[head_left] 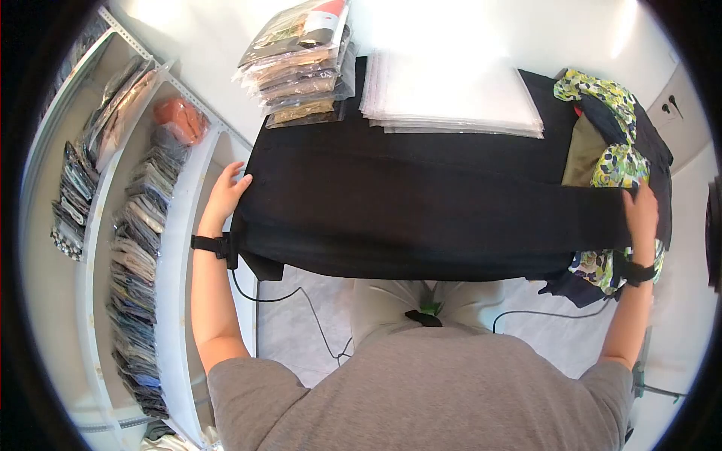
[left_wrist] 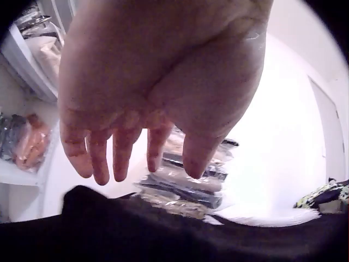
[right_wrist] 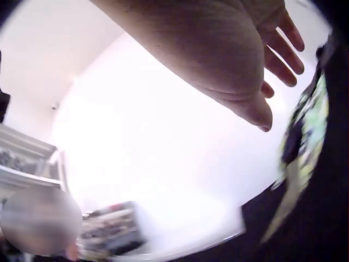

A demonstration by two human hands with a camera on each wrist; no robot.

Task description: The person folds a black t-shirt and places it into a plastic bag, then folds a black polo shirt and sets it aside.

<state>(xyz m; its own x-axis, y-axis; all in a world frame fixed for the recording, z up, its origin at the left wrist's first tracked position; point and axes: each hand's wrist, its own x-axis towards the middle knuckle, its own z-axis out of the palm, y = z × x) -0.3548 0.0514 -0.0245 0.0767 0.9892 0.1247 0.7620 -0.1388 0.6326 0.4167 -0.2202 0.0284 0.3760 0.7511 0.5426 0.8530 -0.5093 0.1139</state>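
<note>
Smoothly spread black cloth (head_left: 436, 214) between bare hands (head_left: 224, 194) (head_left: 641, 214); patterned fabric (head_left: 621, 162) crumpled.

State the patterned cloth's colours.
The cloth shows yellow, green, dark and white patches, clearest in the head view.

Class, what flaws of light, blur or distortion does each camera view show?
Head view: glare bleaches the wall and the far edge of the translucent sheets, while the shelving bows; left wrist: the left hand looks dark against brightness; right wrist: the packet stack looks blurred.
</note>
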